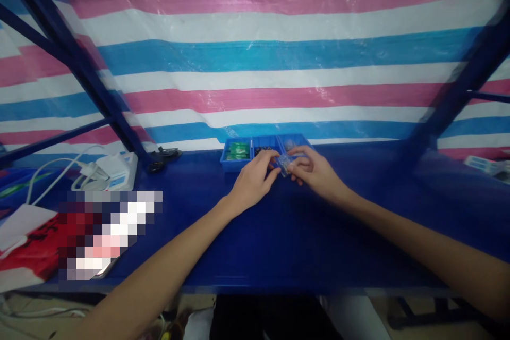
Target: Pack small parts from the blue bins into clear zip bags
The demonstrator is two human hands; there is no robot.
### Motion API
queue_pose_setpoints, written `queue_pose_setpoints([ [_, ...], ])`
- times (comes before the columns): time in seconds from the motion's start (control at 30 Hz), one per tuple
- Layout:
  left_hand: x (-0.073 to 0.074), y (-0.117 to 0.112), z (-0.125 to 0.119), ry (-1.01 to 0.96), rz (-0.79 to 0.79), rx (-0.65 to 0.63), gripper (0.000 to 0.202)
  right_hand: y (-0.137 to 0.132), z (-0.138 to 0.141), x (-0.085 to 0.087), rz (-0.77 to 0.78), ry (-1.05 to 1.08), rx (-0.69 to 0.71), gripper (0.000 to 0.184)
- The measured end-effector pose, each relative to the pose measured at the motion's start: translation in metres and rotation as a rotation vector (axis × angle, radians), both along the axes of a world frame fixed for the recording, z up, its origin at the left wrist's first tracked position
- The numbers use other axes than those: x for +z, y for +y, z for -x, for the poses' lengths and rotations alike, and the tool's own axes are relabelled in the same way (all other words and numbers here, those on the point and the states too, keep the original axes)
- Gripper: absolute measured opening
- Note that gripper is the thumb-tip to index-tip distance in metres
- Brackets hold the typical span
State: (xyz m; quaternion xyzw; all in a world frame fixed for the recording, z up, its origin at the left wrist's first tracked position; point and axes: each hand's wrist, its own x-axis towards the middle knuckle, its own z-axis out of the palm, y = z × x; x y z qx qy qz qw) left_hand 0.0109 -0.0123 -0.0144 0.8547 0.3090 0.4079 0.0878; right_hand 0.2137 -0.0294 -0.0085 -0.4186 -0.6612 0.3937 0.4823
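Note:
A small clear plastic bag (pixel 284 163) is held up just in front of the blue divided bin. My right hand (pixel 308 169) pinches it from the right between thumb and fingers. On the other side, my left hand (pixel 257 174) has its thumb and fingers curled at the bag's left edge. Behind the hands, the blue bin (pixel 228 161) has three compartments. Green packets (pixel 239 151) lie in the left one and small dark pieces (pixel 261 149) in the middle one. Clear material (pixel 291 145) shows in the right one, partly hidden by my right hand.
At the left are a white power strip (pixel 126 172) with cables, a red bag (pixel 43 241) and a pixelated object. Black items (pixel 163 155) lie near the back left. Blue frame posts (pixel 79 71) flank the blue table (pixel 298 244); a striped sheet (pixel 279 58) hangs behind.

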Motion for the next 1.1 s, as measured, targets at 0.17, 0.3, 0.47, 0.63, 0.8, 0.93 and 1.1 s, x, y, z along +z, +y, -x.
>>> queue_pose_setpoints([
  [0.17,-0.001,0.002,0.002,0.033,0.034,-0.007,0.036,0.001,-0.001,-0.001,-0.098,0.056,-0.04,0.037],
  [0.3,-0.001,-0.001,0.001,0.071,0.032,-0.007,0.053,0.003,-0.007,0.007,-0.208,-0.026,-0.157,0.025],
  [0.47,0.0,-0.004,0.001,0.109,0.034,0.01,0.054,0.009,-0.021,0.02,-0.391,-0.161,-0.284,0.026],
  [0.63,0.001,-0.006,0.001,0.164,0.041,0.031,0.054,0.021,-0.037,0.019,-0.552,-0.259,-0.363,0.034],
  [0.8,0.0,-0.006,0.0,0.21,0.034,0.041,0.05,0.044,-0.047,-0.001,-0.508,-0.498,-0.364,0.037],
  [0.93,-0.003,-0.005,0.002,0.267,0.03,0.036,0.047,0.058,-0.05,-0.019,-0.524,-0.784,-0.282,0.036],
  [1.1,-0.006,-0.003,0.003,0.359,0.019,0.037,0.041,0.06,-0.051,-0.029,-0.6,-0.879,-0.354,0.043],
])
